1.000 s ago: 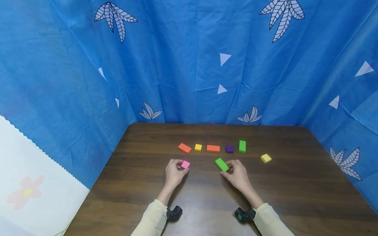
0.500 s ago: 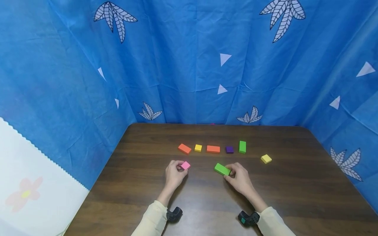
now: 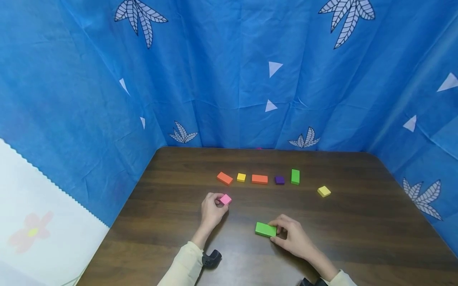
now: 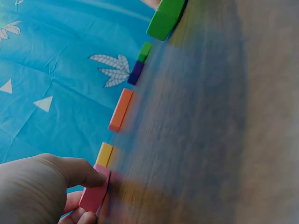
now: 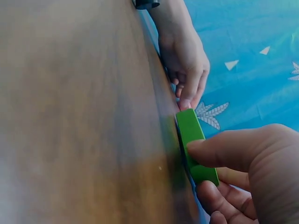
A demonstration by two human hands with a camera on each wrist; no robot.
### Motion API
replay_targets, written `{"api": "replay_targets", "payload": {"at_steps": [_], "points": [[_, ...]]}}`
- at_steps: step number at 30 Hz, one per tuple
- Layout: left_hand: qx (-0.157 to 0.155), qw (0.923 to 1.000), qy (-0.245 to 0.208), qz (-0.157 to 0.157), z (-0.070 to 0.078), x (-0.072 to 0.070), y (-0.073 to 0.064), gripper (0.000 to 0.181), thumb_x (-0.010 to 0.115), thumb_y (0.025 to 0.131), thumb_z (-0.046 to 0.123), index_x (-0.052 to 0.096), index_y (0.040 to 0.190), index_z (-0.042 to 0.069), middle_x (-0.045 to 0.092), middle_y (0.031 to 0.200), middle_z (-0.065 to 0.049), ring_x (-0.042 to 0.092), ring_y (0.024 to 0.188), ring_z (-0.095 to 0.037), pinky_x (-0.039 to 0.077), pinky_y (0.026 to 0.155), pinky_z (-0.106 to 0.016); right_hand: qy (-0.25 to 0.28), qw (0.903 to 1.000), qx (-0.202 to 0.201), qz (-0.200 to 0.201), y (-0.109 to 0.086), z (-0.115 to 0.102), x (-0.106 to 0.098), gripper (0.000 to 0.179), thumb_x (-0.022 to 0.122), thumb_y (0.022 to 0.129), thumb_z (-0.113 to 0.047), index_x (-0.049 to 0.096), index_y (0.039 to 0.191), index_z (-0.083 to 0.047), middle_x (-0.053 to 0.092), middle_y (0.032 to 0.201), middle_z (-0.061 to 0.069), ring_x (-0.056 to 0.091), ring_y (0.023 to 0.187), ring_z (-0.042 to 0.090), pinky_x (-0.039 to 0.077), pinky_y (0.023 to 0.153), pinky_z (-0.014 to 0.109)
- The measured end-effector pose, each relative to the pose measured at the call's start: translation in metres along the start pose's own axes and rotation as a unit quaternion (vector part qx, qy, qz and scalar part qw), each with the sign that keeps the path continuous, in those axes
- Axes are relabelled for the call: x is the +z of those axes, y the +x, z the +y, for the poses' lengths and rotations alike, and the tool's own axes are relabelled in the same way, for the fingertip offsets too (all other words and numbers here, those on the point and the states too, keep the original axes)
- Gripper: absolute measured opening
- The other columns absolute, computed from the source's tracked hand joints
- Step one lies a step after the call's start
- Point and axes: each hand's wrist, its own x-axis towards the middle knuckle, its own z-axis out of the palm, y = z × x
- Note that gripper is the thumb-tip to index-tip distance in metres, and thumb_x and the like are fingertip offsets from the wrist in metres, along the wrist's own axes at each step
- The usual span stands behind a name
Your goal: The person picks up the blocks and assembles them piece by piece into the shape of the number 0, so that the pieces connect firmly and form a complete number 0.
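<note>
My left hand (image 3: 212, 209) pinches a small pink block (image 3: 225, 199) between thumb and fingers, low at the tabletop. Thumb and fingers of my right hand (image 3: 291, 236) grip the right end of a long green block (image 3: 265, 229), nearer the front of the table. In the right wrist view the thumb lies across the green block (image 5: 190, 130). From the left wrist the pink block (image 4: 95, 191) shows under the thumb, with a yellow block (image 4: 104, 155) just behind it. Whether either held block touches the wood is hard to tell.
Behind the hands lie an orange block (image 3: 224, 178), a yellow-orange block (image 3: 241, 177), another orange block (image 3: 259, 179), a purple block (image 3: 279, 180) and a green block (image 3: 295, 176). A pale yellow block (image 3: 324, 191) lies farther right. A blue curtain (image 3: 222, 79) borders the brown table (image 3: 171, 171).
My right hand has drawn the long green block toward the front of the table and turned it to lie nearly sideways. The left hand has stayed in place with the pink block.
</note>
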Motion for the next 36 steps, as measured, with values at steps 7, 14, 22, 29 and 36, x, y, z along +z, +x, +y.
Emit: {"api": "replay_targets", "payload": {"at_steps": [7, 14, 22, 29, 36], "points": [[0.055, 0.9977, -0.021, -0.034, 0.005, -0.004, -0.018, 0.027, 0.082, 0.07, 0.004, 0.073, 0.096, 0.004, 0.06, 0.085, -0.002, 0.055, 0.074, -0.011, 0.045, 0.066, -0.02, 0.014, 0.9994, -0.026, -0.02, -0.003, -0.003, 0.001, 0.037, 0.084, 0.069, -0.005, 0.073, 0.104, -0.012, 0.061, 0.092, -0.01, 0.05, 0.075, 0.0, 0.046, 0.063, 0.018], [0.144, 0.9805, -0.057, -0.121, 0.009, -0.008, -0.042, 0.029, 0.08, 0.066, -0.001, 0.073, 0.094, 0.003, 0.06, 0.081, -0.001, 0.054, 0.066, -0.007, 0.045, 0.058, -0.016, 0.012, 0.9992, -0.025, -0.028, -0.003, -0.002, 0.001, 0.037, 0.083, 0.07, -0.006, 0.073, 0.106, -0.011, 0.063, 0.096, -0.009, 0.051, 0.076, 0.001, 0.046, 0.066, 0.019], [0.166, 0.973, -0.043, -0.154, 0.013, -0.006, -0.05, 0.029, 0.081, 0.066, 0.0, 0.074, 0.093, 0.005, 0.06, 0.079, 0.0, 0.052, 0.067, -0.007, 0.04, 0.061, -0.015, 0.003, 0.9993, -0.03, -0.024, -0.002, 0.0, 0.003, 0.039, 0.082, 0.069, -0.005, 0.073, 0.107, -0.011, 0.061, 0.096, -0.011, 0.051, 0.076, 0.0, 0.045, 0.065, 0.018], [0.164, 0.9715, -0.015, -0.171, 0.015, -0.005, -0.052, 0.029, 0.085, 0.068, 0.01, 0.075, 0.095, 0.01, 0.06, 0.081, 0.005, 0.049, 0.07, -0.003, 0.04, 0.062, -0.015, 0.015, 0.9989, -0.025, -0.037, -0.002, -0.003, 0.004, 0.039, 0.081, 0.071, -0.005, 0.073, 0.109, -0.011, 0.061, 0.098, -0.01, 0.052, 0.078, 0.001, 0.044, 0.064, 0.018], [0.153, 0.972, 0.007, -0.178, 0.017, -0.004, -0.054, 0.03, 0.087, 0.068, 0.016, 0.076, 0.096, 0.014, 0.06, 0.081, 0.008, 0.049, 0.07, -0.001, 0.038, 0.062, -0.015, 0.019, 0.9988, -0.023, -0.039, -0.003, -0.003, 0.004, 0.039, 0.081, 0.072, -0.004, 0.073, 0.109, -0.012, 0.061, 0.097, -0.011, 0.052, 0.078, 0.002, 0.044, 0.064, 0.018]]}}
